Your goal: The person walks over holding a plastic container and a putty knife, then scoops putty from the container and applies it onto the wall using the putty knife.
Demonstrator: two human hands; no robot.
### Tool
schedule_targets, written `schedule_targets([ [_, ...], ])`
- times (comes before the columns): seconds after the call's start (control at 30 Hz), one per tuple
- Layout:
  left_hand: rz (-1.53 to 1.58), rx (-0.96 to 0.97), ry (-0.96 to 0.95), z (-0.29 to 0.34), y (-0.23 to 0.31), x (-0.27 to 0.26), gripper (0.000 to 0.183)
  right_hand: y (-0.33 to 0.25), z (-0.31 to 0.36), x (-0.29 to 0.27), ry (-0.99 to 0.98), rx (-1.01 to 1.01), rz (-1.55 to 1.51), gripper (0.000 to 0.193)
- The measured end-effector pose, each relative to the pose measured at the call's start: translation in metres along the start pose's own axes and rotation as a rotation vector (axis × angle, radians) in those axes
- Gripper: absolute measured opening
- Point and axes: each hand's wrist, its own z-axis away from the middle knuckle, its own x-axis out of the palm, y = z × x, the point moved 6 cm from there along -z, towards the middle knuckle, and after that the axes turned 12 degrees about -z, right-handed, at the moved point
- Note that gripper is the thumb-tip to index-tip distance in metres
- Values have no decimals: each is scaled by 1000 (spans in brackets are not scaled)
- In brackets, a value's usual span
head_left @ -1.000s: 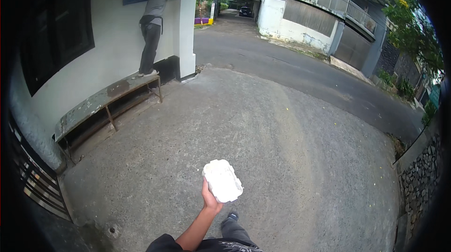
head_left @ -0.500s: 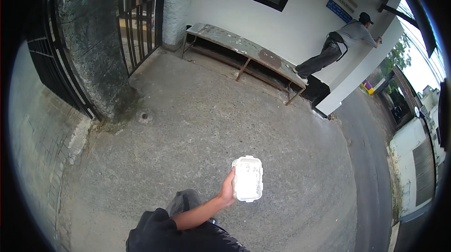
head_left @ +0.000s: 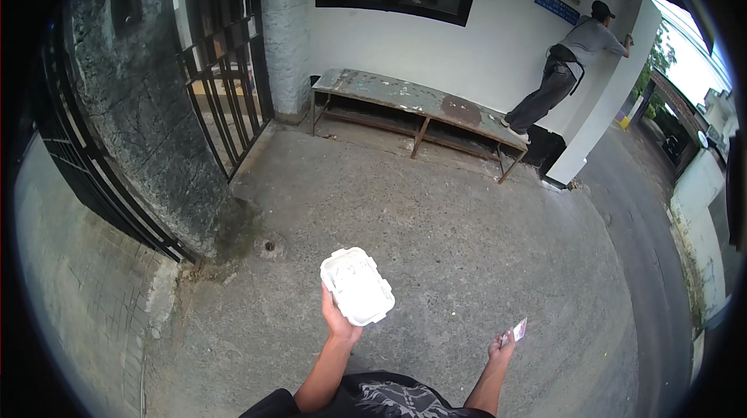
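Note:
My left hand (head_left: 339,321) grips a white, rounded rectangular plastic container (head_left: 358,287) by its lower left side. Tabs stick out from the container's rim, and grey marks show near its upper end. Off to the right, my right hand (head_left: 502,348) is closed on a small flat card-like piece (head_left: 519,330), pale pink and white, that sticks out past the fingers. Its kind is too small to make out. Both hands are held over the concrete ground, well apart.
A long worn metal bench (head_left: 420,99) stands along the white wall. On its right end a person (head_left: 572,60) in a cap leans against a white pillar (head_left: 595,122). Black bar gates (head_left: 226,68) and a rough stone pillar (head_left: 148,99) are at left; a road (head_left: 622,208) runs at right.
My left hand and the container have moved left, and the container has tilted. My right hand has come into view with the small flat piece. The view has turned a little.

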Motion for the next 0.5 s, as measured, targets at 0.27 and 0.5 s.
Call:
schedule_targets([
  [0.27, -85, 63, 22, -109, 86, -60, 60, 129, 22, 164, -134, 43, -49, 16],
  [0.5, -7, 173, 266, -210, 113, -120, 57, 210, -5, 202, -46, 57, 55, 14],
])
